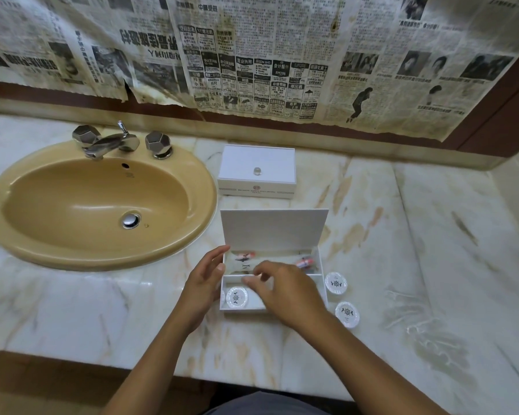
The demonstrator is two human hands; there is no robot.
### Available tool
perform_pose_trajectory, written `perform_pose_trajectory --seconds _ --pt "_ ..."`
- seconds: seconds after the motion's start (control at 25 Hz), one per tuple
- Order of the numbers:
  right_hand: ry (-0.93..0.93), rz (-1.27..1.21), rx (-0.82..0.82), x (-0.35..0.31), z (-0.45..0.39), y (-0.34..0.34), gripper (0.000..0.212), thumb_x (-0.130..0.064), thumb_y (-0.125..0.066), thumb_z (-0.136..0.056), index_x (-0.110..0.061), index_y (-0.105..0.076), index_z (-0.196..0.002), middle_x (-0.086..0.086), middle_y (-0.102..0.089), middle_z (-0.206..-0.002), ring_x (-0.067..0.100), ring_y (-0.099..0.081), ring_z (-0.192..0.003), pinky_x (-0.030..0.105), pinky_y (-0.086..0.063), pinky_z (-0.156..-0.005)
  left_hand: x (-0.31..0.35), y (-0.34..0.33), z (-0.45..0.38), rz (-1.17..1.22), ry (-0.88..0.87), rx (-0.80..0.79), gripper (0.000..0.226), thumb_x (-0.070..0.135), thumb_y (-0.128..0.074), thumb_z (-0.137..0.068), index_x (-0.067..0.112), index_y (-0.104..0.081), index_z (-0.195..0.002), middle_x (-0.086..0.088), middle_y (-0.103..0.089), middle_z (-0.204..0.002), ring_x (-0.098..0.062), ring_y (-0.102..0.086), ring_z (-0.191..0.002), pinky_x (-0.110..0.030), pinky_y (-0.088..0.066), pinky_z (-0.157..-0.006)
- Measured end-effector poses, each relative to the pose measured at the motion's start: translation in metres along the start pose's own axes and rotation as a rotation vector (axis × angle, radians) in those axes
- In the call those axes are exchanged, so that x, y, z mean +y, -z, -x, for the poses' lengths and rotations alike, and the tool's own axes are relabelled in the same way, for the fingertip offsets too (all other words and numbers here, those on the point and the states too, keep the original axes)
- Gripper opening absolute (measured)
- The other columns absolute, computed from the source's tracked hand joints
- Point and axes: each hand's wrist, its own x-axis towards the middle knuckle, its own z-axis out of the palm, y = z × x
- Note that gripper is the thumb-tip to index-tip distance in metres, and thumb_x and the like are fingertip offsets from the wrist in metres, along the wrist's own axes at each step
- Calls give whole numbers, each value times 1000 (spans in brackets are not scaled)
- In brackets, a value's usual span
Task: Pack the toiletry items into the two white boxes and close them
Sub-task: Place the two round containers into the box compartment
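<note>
An open white box [322, 283] stands on the marble counter, its lid [273, 229] raised at the back. Clear sachets and a small red-capped tube [304, 262] lie in its rear compartment; a round white packet [236, 297] lies in the front one. My right hand [285, 292] hovers over the box with its fingers curled together over the divider; whether they pinch something is hidden. My left hand [204, 283] rests open against the box's left wall. Two round white packets [336, 283] [347, 314] lie on the counter right of the box. A second white box [256, 172] sits closed behind.
A tan oval sink [99, 205] with a chrome tap [108, 142] lies to the left. Newspaper sheets [252, 55] cover the wall behind. The marble counter [432, 250] stretches to the right; its front edge runs below my forearms.
</note>
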Motion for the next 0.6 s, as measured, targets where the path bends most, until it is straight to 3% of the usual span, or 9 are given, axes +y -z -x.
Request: perform_pose_trajectory --seconds 0.12,0.2,0.32,0.48,0.6 --pt "-86 -166 239 38 10 28 32 -54 -59 -84 -27 -67 -101 -11 -65 -91 5 -54 -77 22 -42 -71 0 1 0 -8 24 8 33 26 -49 -106 49 -61 -126 7 -62 -137 -20 -60 -127 -47 -57 -96" --pt "-156 -167 326 68 14 38 31 -50 -58 -86 -26 -66 -104 -10 -61 -95 5 -52 -77 21 -40 -70 1 1 0 -20 26 11 33 27 -49 -105 49 -61 -127 9 -62 -137 -18 -59 -128 -43 -58 -93" --pt "-279 -94 318 103 15 36 32 -44 -55 -90 -24 -61 -115 -5 -56 -106 13 -56 -91 24 -42 -74 2 0 1 -18 23 16 32 27 -49 -105 48 -61 -127 6 -65 -133 -17 -64 -121 -33 -59 -82" --pt "-324 -13 230 125 14 21 32 -34 -58 -89 -22 -60 -118 4 -57 -115 22 -53 -106 32 -44 -86 2 1 -1 -40 29 20 29 32 -52 -104 51 -62 -124 1 -62 -137 -23 -60 -126 -51 -56 -95" --pt "-343 21 166 130 15 15 38 -35 -62 -85 -23 -57 -121 3 -56 -116 21 -51 -108 32 -44 -87 2 -1 -1 -40 36 26 30 30 -50 -105 51 -62 -123 3 -63 -135 -22 -63 -123 -52 -56 -95"
